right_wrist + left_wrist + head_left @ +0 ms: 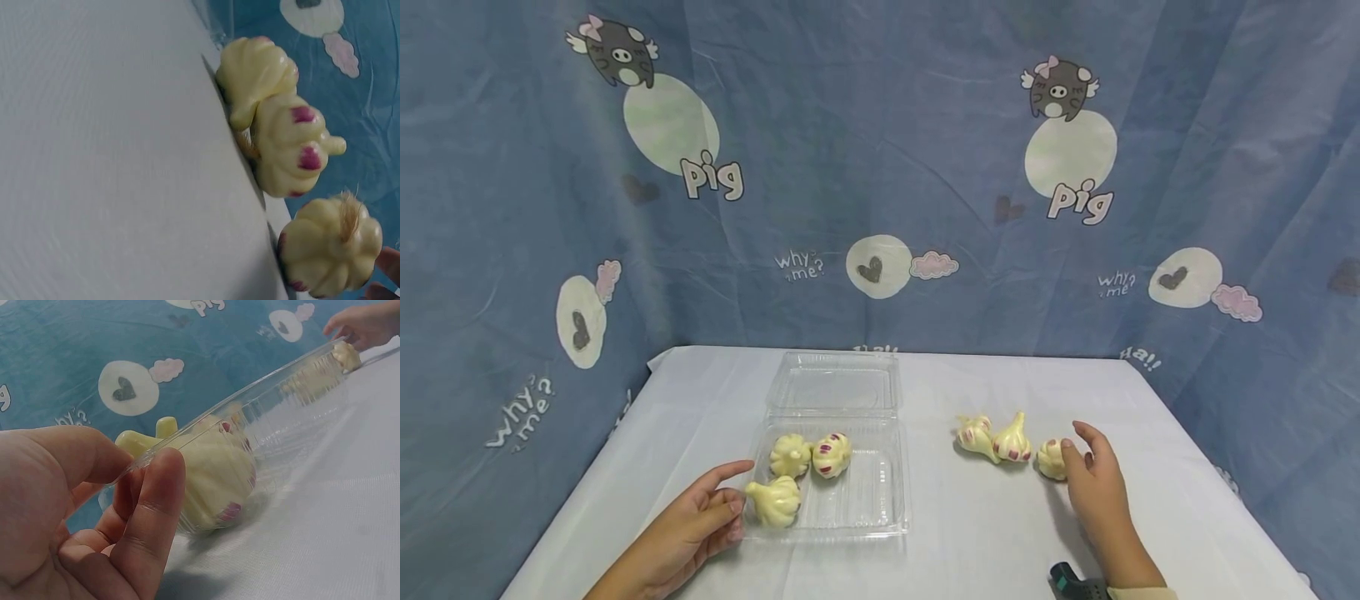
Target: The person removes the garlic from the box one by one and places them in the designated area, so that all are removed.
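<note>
White desk (977, 542): your left hand (696, 521) pinches clear container (874, 492) at left rim; your right hand (1097, 487), fingers parted, beside garlic bulb (1051, 460) nearest desk's right edge.

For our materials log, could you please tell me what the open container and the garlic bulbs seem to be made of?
Container: looks like thin, glossy clear plastic, with see-through ribbed walls. Garlic bulbs: perhaps moulded plastic or coated foam, semi-glossy, given smooth highlights and painted-looking purple patches.
</note>
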Available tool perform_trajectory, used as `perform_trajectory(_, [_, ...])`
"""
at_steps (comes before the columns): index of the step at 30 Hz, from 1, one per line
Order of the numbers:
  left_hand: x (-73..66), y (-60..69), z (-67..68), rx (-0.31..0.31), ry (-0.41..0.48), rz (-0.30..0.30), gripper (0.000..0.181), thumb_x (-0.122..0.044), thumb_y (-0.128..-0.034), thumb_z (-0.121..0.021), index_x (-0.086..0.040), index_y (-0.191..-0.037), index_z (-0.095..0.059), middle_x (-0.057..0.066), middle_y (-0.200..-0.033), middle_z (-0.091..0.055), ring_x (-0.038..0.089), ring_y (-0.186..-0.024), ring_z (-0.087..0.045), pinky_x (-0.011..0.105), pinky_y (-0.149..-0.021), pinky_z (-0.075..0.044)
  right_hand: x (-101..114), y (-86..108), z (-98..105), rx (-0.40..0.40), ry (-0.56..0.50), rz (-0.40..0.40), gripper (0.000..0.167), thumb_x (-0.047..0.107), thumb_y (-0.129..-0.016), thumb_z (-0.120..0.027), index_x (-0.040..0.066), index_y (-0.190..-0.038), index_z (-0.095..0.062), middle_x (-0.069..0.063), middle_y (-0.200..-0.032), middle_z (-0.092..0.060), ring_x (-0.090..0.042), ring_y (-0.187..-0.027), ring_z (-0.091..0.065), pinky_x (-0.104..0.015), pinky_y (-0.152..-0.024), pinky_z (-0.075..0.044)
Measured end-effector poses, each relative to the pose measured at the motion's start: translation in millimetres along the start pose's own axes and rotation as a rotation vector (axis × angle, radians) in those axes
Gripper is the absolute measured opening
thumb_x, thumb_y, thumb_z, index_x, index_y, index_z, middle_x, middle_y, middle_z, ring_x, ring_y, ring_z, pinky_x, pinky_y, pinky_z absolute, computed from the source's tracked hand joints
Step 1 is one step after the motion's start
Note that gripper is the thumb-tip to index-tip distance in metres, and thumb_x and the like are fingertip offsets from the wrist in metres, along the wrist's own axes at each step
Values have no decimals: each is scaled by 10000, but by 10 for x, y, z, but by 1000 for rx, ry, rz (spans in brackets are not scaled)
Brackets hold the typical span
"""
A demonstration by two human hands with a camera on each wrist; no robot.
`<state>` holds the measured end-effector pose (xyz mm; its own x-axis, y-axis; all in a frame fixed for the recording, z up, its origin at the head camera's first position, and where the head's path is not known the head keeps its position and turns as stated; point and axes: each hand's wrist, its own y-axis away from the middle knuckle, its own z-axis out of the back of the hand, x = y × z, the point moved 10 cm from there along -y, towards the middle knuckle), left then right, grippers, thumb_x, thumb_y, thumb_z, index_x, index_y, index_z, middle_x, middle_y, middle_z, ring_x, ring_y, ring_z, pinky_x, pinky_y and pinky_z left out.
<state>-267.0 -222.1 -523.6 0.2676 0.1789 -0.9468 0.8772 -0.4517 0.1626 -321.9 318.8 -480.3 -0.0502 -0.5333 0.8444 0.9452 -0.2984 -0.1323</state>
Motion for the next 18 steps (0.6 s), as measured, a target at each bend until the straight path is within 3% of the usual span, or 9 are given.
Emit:
perform_trajectory(9, [-5, 10, 51, -51, -34, 34, 595, -142, -1084, -585, -206, -1594, -286, -29, -1034, -587, 96, -834, -641, 274, -812, -611, 341, 103, 57, -126, 1, 167, 475, 177, -1080, -530, 15, -1521, -460, -241, -1598, -398, -403, -1544, -315, -566, -1250, -307])
perform_trajectory(12, [-4, 3, 59, -63, -43, 39, 610, -157, -1087, -584, -193, -1601, -259, -31, -1036, -576, 94, -827, -630, 267, -805, -608, 445, 155, 39, -134, -13, 214, 449, 135, -1066, -543, 24, -1498, -484, -222, -1572, -425, -387, -1530, -345, -370, -1278, -298])
perform_trajectory(15, [5, -1, 40, -52, -41, 37, 629, -159, -1092, -574, -170, -1619, -231, -28, -1041, -579, 96, -829, -629, 268, -806, -607, 529, 228, -14, -99, -32, 234, 438, 136, -1073, -543, 35, -1496, -486, -216, -1576, -419, -401, -1526, -353, -117, -1203, -269])
perform_trajectory(18, [14, 3, 16, -40, -34, 33, 629, -153, -1092, -571, -162, -1620, -228, -24, -1038, -585, 95, -830, -636, 266, -806, -610, 601, 309, -102, -39, -73, 250, 435, 123, -1080, -541, 28, -1500, -478, -220, -1589, -394, -438, -1525, -340, -109, -1175, -274])
